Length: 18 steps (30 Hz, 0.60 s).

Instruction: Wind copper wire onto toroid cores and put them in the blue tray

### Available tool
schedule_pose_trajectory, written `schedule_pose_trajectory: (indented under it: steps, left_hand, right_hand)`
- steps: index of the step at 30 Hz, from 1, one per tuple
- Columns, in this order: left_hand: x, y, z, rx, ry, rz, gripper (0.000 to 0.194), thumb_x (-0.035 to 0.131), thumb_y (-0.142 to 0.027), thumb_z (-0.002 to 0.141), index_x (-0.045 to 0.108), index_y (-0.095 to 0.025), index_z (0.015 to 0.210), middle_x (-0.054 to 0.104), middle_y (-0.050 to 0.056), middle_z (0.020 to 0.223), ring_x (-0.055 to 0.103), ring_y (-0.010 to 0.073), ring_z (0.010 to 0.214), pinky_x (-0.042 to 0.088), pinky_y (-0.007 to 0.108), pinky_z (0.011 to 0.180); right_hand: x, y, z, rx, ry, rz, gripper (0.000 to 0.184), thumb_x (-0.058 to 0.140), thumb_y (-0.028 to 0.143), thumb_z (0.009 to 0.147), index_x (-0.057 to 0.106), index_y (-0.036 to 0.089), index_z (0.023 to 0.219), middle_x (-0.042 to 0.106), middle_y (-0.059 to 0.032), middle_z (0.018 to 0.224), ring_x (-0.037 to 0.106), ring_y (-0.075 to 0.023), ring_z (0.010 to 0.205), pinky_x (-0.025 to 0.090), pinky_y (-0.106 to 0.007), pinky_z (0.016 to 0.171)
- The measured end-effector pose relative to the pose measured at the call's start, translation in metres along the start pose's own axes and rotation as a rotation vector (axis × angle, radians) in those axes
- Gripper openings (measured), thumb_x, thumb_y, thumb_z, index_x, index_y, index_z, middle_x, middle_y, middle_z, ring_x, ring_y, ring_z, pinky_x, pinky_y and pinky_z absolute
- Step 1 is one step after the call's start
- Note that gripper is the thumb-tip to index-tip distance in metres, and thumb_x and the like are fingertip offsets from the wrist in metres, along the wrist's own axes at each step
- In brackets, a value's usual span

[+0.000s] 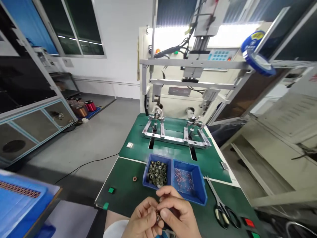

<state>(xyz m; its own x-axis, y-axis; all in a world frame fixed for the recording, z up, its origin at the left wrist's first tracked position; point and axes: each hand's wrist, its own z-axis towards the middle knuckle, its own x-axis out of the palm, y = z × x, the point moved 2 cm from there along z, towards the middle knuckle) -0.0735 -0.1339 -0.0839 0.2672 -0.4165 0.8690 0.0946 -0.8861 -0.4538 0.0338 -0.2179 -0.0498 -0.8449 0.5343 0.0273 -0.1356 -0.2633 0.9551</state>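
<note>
My left hand (142,219) and my right hand (180,211) meet at the front of the green table, fingers pinched together on a small copper-wound stator (158,215). Fingers cover most of it. Just beyond them stands a blue bin (145,172) filled with small metal stator cores (158,172). Joined to its right is a second blue bin (201,185) with scattered bits of copper-coloured wire (183,178). Another copper-wound stator (134,178) lies on the table, left of the bins.
Scissors (221,208) lie to the right, blades pointing away, near a red button (249,222). A winding machine with a metal fixture (173,138) stands behind the bins. A green button (111,190) sits at left. At the far left is a blue tray (22,211) holding a row of copper-coloured parts.
</note>
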Motion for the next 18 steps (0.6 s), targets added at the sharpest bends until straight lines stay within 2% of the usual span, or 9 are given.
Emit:
schedule_pose_trajectory:
  steps: [3, 6, 8, 10, 13, 16, 18]
  left_hand:
    - [0.013, -0.001, 0.012, -0.008, -0.073, 0.006, 0.02, 0.088, -0.028, 0.066, 0.075, -0.022, 0.08, 0.07, 0.0, 0.066, 0.065, 0.007, 0.059, 0.051, 0.013, 0.059]
    - [0.025, -0.005, 0.021, 0.008, -0.122, 0.006, 0.026, 0.091, -0.029, 0.059, 0.073, -0.02, 0.076, 0.069, -0.002, 0.068, 0.063, 0.0056, 0.055, 0.05, 0.012, 0.056]
    - [0.031, -0.007, 0.027, 0.006, -0.127, 0.008, 0.027, 0.092, -0.029, 0.058, 0.072, -0.019, 0.075, 0.068, -0.003, 0.068, 0.061, 0.0045, 0.053, 0.049, 0.012, 0.054]
    - [0.033, -0.008, 0.031, -0.001, -0.123, 0.01, 0.028, 0.092, -0.028, 0.059, 0.072, -0.019, 0.075, 0.065, -0.003, 0.065, 0.062, 0.005, 0.055, 0.049, 0.013, 0.055]
    - [0.034, -0.01, 0.036, -0.003, -0.106, 0.019, 0.028, 0.091, -0.028, 0.06, 0.071, -0.019, 0.077, 0.065, -0.003, 0.064, 0.063, 0.0061, 0.061, 0.05, 0.013, 0.056]
    - [0.034, -0.014, 0.04, -0.013, -0.08, 0.076, 0.033, 0.09, -0.035, 0.062, 0.073, -0.019, 0.084, 0.067, -0.002, 0.072, 0.066, 0.0081, 0.064, 0.054, 0.017, 0.059]
    - [0.035, -0.017, 0.043, -0.057, -0.068, 0.161, 0.04, 0.087, -0.044, 0.064, 0.073, -0.017, 0.09, 0.068, 0.0, 0.073, 0.067, 0.0103, 0.063, 0.055, 0.02, 0.059]
  right_hand:
    - [-0.012, -0.001, 0.002, 0.024, -0.051, 0.037, 0.013, 0.065, 0.035, 0.086, 0.076, 0.027, 0.086, 0.064, -0.0086, 0.101, 0.065, -0.0144, 0.077, 0.056, -0.027, 0.069]
    - [-0.02, -0.003, 0.006, -0.012, -0.04, 0.021, 0.022, 0.068, 0.042, 0.082, 0.075, 0.029, 0.098, 0.064, -0.0106, 0.105, 0.066, -0.019, 0.086, 0.057, -0.03, 0.072]
    - [-0.024, -0.005, 0.008, -0.02, -0.041, 0.005, 0.023, 0.07, 0.043, 0.08, 0.076, 0.028, 0.096, 0.065, -0.0109, 0.104, 0.067, -0.0204, 0.089, 0.058, -0.032, 0.075]
    - [-0.025, -0.007, 0.009, 0.045, -0.041, 0.077, 0.017, 0.068, 0.039, 0.083, 0.076, 0.025, 0.089, 0.062, -0.0094, 0.104, 0.066, -0.0146, 0.073, 0.058, -0.029, 0.067]
    - [-0.025, -0.01, 0.012, 0.184, -0.03, 0.269, 0.014, 0.066, 0.034, 0.084, 0.072, 0.022, 0.082, 0.056, -0.006, 0.107, 0.058, -0.0039, 0.051, 0.054, -0.023, 0.052]
    - [-0.028, -0.009, 0.016, 0.221, -0.029, 0.316, 0.02, 0.067, 0.037, 0.083, 0.069, 0.019, 0.076, 0.055, -0.0048, 0.103, 0.052, -0.0013, 0.046, 0.049, -0.021, 0.047]
    - [-0.031, -0.006, 0.02, 0.181, -0.045, 0.226, 0.025, 0.067, 0.041, 0.083, 0.069, 0.018, 0.073, 0.058, -0.0066, 0.101, 0.056, -0.0055, 0.052, 0.052, -0.024, 0.052]
